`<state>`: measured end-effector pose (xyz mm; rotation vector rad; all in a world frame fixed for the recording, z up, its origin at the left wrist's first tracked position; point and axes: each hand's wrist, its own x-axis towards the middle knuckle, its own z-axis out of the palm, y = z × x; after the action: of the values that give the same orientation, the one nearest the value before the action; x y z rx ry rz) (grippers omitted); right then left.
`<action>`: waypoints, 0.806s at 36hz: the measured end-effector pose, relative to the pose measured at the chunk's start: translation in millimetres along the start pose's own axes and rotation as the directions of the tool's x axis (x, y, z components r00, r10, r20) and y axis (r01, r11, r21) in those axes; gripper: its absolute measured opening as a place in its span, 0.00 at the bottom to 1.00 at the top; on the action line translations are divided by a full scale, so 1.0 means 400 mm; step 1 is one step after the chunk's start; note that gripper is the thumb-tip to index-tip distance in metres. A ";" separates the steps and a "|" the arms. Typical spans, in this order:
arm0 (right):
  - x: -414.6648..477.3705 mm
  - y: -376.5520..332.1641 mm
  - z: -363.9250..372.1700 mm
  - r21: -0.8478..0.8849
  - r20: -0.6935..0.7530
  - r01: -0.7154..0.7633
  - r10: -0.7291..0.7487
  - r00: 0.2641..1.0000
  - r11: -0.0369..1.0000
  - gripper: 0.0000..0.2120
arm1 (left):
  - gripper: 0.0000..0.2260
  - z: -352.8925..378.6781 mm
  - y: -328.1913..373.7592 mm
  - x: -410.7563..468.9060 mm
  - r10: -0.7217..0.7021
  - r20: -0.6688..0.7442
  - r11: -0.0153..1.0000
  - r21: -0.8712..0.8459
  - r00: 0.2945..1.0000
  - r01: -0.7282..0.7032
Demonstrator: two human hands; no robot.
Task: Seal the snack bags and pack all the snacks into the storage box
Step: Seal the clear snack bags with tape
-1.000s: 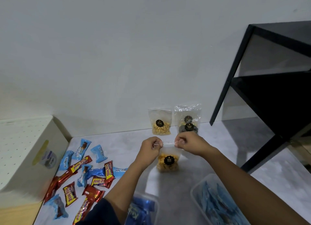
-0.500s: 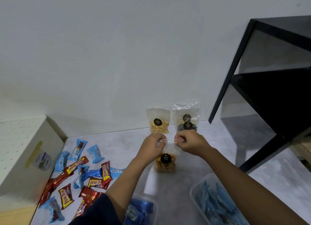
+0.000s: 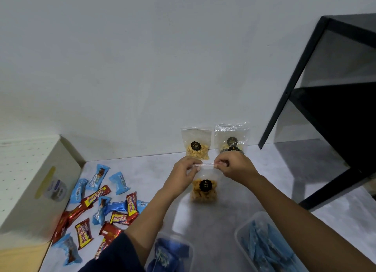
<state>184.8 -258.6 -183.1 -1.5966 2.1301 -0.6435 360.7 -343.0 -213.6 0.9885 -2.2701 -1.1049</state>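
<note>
plastic snack bag (image 3: 204, 190) stands on the counter (image 3: 264, 180), left hand (image 3: 183, 172) and right hand (image 3: 234, 168) each keep a pinching grip on its zip strip (image 3: 204, 164), closer together than a second ago, so this seal's nearly done i reckon

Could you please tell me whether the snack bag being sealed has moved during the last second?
No. The snack bag still sits just in front of the nut bag by the wall, its top pinched by the left hand and right hand.

Two tubs (image 3: 244, 223), two hands (image 3: 183, 174), at least three snack bags (image 3: 204, 196).
</note>
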 end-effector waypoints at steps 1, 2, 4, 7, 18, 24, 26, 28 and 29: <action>0.003 0.006 0.000 0.036 -0.001 -0.001 0.001 1.000 0.999 0.05 | 0.08 -0.004 -0.008 -0.003 -0.013 -0.018 1.000 -0.008 1.000 0.013; 0.007 0.012 0.000 0.072 -0.003 -0.006 0.006 1.000 0.997 0.05 | 0.08 -0.008 -0.017 -0.004 -0.026 -0.039 1.000 -0.012 0.999 0.026; 0.014 0.021 0.000 0.129 -0.011 -0.023 0.024 1.000 0.991 0.05 | 0.06 -0.014 -0.032 -0.004 -0.052 -0.083 0.998 -0.039 0.995 0.049; 0.023 0.030 0.004 0.158 -0.029 -0.026 0.031 0.999 0.987 0.05 | 0.04 -0.018 -0.039 -0.001 -0.087 -0.118 0.993 -0.095 0.989 0.076; 0.100 0.046 0.019 0.140 -0.219 0.125 -0.092 0.971 0.982 0.05 | 0.06 -0.018 -0.051 0.059 -0.152 -0.224 0.966 -0.242 0.962 0.097; 0.164 0.045 0.031 0.058 -0.368 0.189 -0.155 0.917 0.980 0.03 | 0.05 -0.028 -0.053 0.114 -0.194 -0.276 0.943 -0.315 0.941 0.102; 0.181 0.045 0.033 0.042 -0.398 0.178 -0.147 0.906 0.983 0.03 | 0.05 -0.030 -0.052 0.132 -0.189 -0.292 0.947 -0.307 0.937 0.096; 0.200 0.046 0.038 0.041 -0.422 0.159 -0.127 0.898 0.986 0.04 | 0.05 -0.032 -0.051 0.149 -0.181 -0.308 0.952 -0.292 0.934 0.088; 0.209 0.047 0.040 0.044 -0.429 0.151 -0.118 0.896 0.987 0.04 | 0.06 -0.032 -0.050 0.156 -0.178 -0.315 0.955 -0.285 0.932 0.086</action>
<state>157.0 -336.4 -210.5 -1.6927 2.2642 -1.2030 336.2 -405.0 -218.0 1.1342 -1.7512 -1.1588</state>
